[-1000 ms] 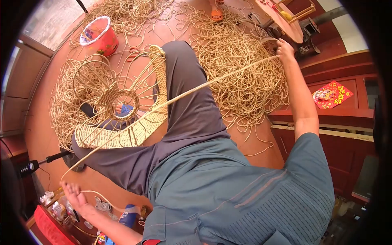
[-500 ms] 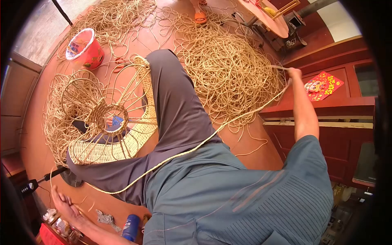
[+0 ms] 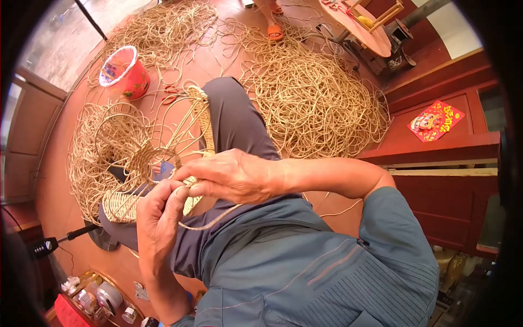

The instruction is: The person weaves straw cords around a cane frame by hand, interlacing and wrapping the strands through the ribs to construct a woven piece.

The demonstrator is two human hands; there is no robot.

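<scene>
Around the one woven frame [image 3: 120,206], reddish floor [image 3: 120,264] holds three rope heaps [image 3: 321,109]. Over its near edge, I have left hand [image 3: 158,212] and right hand [image 3: 234,177], each grip pinched close on one cord [image 3: 227,212]: light, pliable, I judge, best held near the work.

Woven piece [image 3: 123,206]: pale straw-coloured cord, unfinished, open framework. Lies across the bent legs. Broad, tightly ribbed band runs along its outer side, partly hidden by the hands. Woven ring [image 3: 143,159] near the middle, round opening; bare cords spread outward from it, some bowed into large loops. Strand [image 3: 215,218]: single, thin, same straw tone; pinched where the fingertips of left hand [image 3: 160,212] and right hand [image 3: 234,175] meet, beside the ring. Slack length curves below the right hand.
</scene>
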